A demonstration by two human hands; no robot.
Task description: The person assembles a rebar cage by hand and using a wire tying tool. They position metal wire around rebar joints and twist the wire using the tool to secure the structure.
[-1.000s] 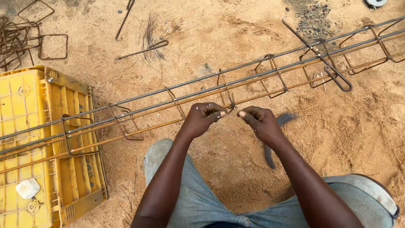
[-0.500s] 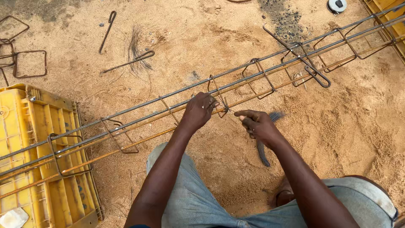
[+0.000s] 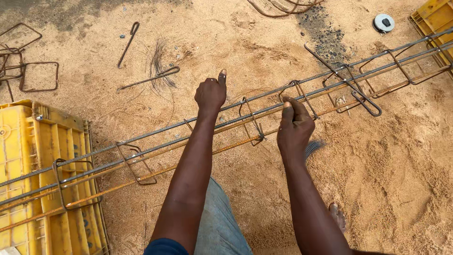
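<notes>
Steel rebar cage: right hand grip pinching stirrup; left hand fisted, holding nothing.

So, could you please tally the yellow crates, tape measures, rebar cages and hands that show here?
Yellow crates: 2
Round tape measure: 1
Rebar cage: 1
Hands: 2
Total: 6
</notes>
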